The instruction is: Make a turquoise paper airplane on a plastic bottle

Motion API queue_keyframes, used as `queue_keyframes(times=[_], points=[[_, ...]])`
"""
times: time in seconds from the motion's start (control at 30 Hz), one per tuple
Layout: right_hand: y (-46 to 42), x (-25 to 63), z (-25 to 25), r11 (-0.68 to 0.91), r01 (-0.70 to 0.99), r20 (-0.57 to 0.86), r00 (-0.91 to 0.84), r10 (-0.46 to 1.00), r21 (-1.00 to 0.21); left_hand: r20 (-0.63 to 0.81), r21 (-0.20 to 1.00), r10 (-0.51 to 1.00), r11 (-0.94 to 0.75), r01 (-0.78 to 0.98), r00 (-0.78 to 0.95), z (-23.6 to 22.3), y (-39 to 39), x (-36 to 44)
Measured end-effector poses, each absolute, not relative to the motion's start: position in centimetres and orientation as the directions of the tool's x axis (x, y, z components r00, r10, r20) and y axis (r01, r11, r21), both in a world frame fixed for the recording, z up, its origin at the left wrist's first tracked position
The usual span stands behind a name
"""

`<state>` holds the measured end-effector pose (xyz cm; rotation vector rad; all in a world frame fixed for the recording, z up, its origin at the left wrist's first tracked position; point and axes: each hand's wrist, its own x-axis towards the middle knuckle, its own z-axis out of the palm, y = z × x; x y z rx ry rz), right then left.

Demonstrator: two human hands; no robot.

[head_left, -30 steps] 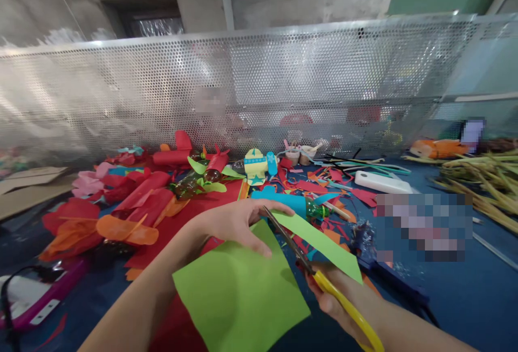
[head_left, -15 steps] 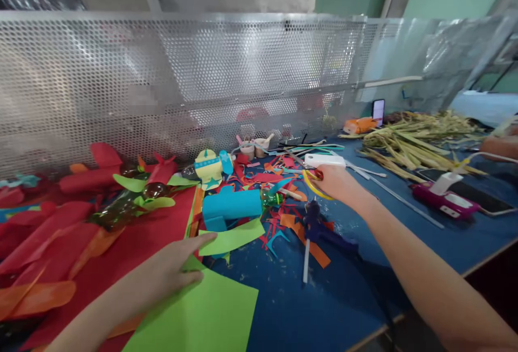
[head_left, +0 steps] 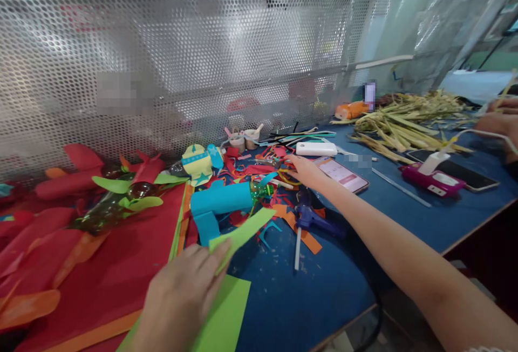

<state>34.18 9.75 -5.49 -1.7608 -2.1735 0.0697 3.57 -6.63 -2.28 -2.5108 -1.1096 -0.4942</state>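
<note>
My left hand [head_left: 184,290] is closed on a light green paper strip [head_left: 246,230], pinched near its lower end. The strip slants up to the right, raised above a larger green sheet [head_left: 230,309]. My right hand [head_left: 304,171] is stretched forward among the paper scraps, its fingers closed around the red handles of scissors [head_left: 270,162]. The blades point left; the fingertips are partly hidden. Just beyond the strip lies a bottle wrapped in blue paper [head_left: 224,199] with a green neck. A dark blue glue gun [head_left: 311,218] with a white stick rests below my right forearm.
Red paper-covered bottles [head_left: 52,230] and a red sheet [head_left: 129,255] fill the left side. A yellow-and-blue bottle figure [head_left: 197,163], white power bank [head_left: 316,148], phone [head_left: 343,174] and purple power strip [head_left: 433,179] lie around. Dried stalks [head_left: 404,120] and another person's hand [head_left: 499,120] are at right.
My left hand has picked up the green strip from the table. My right hand has moved left with the scissors, uncovering the phone. The view has shifted slightly.
</note>
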Motion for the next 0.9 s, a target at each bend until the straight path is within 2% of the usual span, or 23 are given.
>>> queue_keyframes(times=[0.03,0.13,0.27,0.37,0.5,0.6,0.73,0.9], points=[[9.7,34.1,-5.6,0.246,0.938,0.229,-0.191,0.955,-0.243,0.467,-0.242,0.577,-0.646,0.724,0.67,-3.0,-7.1,4.1],[9.4,33.9,-5.5,0.267,0.938,0.206,-0.222,0.953,-0.22,0.423,-0.382,0.544,-0.618,0.687,0.725,-4.8,-8.4,4.9],[8.5,33.4,-4.2,0.239,0.95,0.149,-0.212,0.966,-0.201,0.323,-0.422,0.44,-0.725,0.544,0.838,-6.5,-9.3,5.5],[7.8,32.8,-3.6,0.209,0.958,0.045,-0.204,0.978,-0.195,0.289,-0.366,0.45,-0.764,0.532,0.845,-7.2,-9.5,6.3],[7.7,32.2,-3.6,0.153,0.966,-0.067,-0.171,0.983,-0.208,0.23,-0.233,0.51,-0.799,0.555,0.829,-7.2,-9.7,7.8],[7.8,31.9,-3.6,0.121,0.958,-0.105,-0.153,0.983,-0.261,0.271,-0.128,0.504,-0.826,0.55,0.82,-6.7,-9.7,8.7],[7.4,32.1,-3.0,0.079,0.911,-0.092,-0.126,0.988,-0.405,0.369,-0.02,0.506,-0.834,0.551,0.779,-6.3,-9.5,9.0],[6.3,34.4,-1.3,0.024,0.724,0.032,-0.002,0.999,-0.69,0.449,0.001,0.462,-0.856,0.516,0.765,-6.2,-8.4,8.8]])
